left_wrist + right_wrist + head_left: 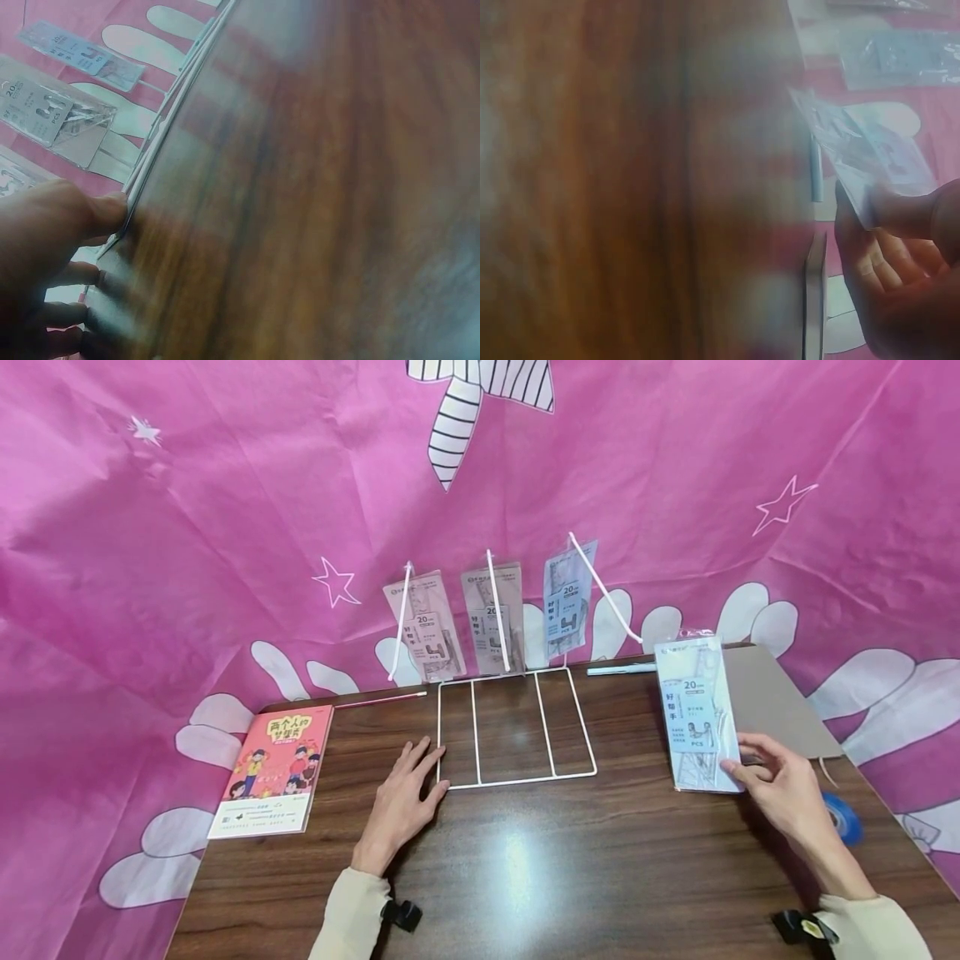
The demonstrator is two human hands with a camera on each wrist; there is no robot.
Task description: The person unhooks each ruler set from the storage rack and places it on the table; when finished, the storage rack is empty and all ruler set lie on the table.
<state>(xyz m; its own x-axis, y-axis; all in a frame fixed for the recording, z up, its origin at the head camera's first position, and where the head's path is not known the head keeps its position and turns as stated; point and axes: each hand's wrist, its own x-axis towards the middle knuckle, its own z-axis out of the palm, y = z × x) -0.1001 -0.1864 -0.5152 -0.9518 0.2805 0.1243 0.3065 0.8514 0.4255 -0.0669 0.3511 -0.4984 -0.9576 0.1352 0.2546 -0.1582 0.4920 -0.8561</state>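
Note:
A white wire display rack (517,781) stands on the table, its three long prongs jutting forward. On it hang a left packet (442,652), a middle packet (480,618) and a right packet (564,610), all flat, clear-wrapped and labelled "20" and "4 PCS". My left hand (405,797) rests at the left side of the rack's base with fingers spread, the thumb (109,214) on the wire near its front corner. With thumb and fingers, my right hand (780,781) pinches the lower right edge of a similar packet (693,710), held upright to the right of the rack.
A pink illustrated book (277,768) lies at the left. Behind the held packet is a flat grey-brown board or folder (787,710). Blue tape (843,818) sits beside my right wrist. Along the back edge lie a pale stick (621,669) and a thin reddish stick (382,699), before a pink cloth backdrop (225,527).

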